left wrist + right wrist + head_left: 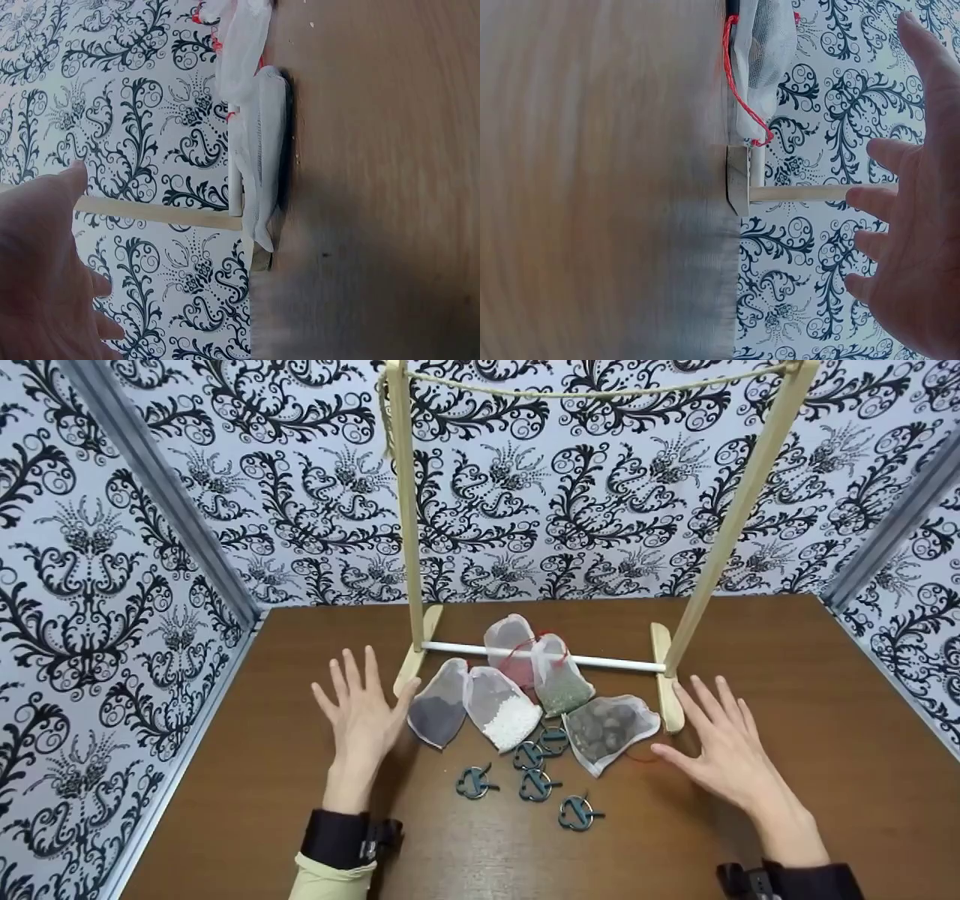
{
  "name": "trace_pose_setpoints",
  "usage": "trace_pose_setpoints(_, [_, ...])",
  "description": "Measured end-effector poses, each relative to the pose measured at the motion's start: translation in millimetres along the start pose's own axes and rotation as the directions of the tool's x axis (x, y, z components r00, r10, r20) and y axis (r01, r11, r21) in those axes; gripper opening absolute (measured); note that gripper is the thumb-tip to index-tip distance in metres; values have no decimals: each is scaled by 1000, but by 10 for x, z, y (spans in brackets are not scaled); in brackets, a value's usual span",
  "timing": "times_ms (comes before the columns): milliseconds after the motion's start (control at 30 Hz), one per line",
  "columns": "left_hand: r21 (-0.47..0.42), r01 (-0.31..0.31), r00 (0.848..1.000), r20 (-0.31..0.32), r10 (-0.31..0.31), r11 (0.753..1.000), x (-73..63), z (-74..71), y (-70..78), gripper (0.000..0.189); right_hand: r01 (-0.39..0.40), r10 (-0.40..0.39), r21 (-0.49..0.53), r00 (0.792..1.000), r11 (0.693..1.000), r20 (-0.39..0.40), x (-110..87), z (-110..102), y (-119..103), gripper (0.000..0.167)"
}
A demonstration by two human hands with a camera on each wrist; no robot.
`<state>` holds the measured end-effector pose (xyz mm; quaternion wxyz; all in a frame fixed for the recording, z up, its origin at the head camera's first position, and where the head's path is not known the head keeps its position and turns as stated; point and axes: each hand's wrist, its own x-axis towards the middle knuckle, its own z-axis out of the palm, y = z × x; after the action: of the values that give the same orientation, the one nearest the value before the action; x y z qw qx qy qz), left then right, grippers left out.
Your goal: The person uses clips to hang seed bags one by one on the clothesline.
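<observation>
White mesh stone-filled pouch: likely heavy, pliable; handhold, neck toward brown table's right edge.
Left hand, right hand: spread, empty.

Table: brown, wood-grained top, smooth, with a dull sheen toward the near side. Pale specks and a small dark speck noted on its surface. Back panel stands along the far edge, white with black floral scrollwork. Left panel and right panel bear the same pattern beside the side edges. A grey left post meets the far left corner; a grey right post, the far right. A pale strip follows the left edge.
</observation>
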<state>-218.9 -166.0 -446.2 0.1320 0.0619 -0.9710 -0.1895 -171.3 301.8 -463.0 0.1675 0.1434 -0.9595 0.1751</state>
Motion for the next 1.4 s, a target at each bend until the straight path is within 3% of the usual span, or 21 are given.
trace_pose_setpoints(133, [-50,-50,998,26,52,997,-18,21,109,85,14,-14,17,1000,1000,-6,7,9,-33,88])
trace_pose_setpoints(267, [-160,-181,977,85,196,970,-67,61,253,68,76,-74,44,997,996,-31,33,29,-124,89])
trace_pose_setpoints(400, [-230,-322,925,130,357,918,-121,104,368,52,202,-195,66,977,977,-90,59,65,-255,87])
trace_pose_setpoints(533, [-245,-422,863,187,470,873,-163,163,443,42,327,-317,86,942,941,-106,65,95,-430,75])
trace_pose_setpoints(633, [-243,-465,828,220,515,851,-192,208,486,39,368,-364,93,930,925,-57,48,110,-569,63])
trace_pose_setpoints(767, [-233,-477,806,268,528,847,-237,262,529,40,375,-391,151,916,915,92,5,131,-716,52])
trace_pose_setpoints(900, [-231,-468,800,300,520,853,-274,316,544,45,375,-423,222,873,900,244,-44,170,-814,47])
trace_pose_setpoints(1000, [-243,-432,818,299,491,868,-291,349,528,44,385,-439,223,848,896,298,-82,200,-870,51])
trace_pose_setpoints(1133, [-257,-384,839,303,451,887,-287,394,498,43,411,-457,208,838,888,299,-127,235,-912,60])
trace_pose_setpoints(1400, [-316,-356,847,289,447,880,-232,428,510,39,395,-442,202,834,896,330,-122,294,-923,50])
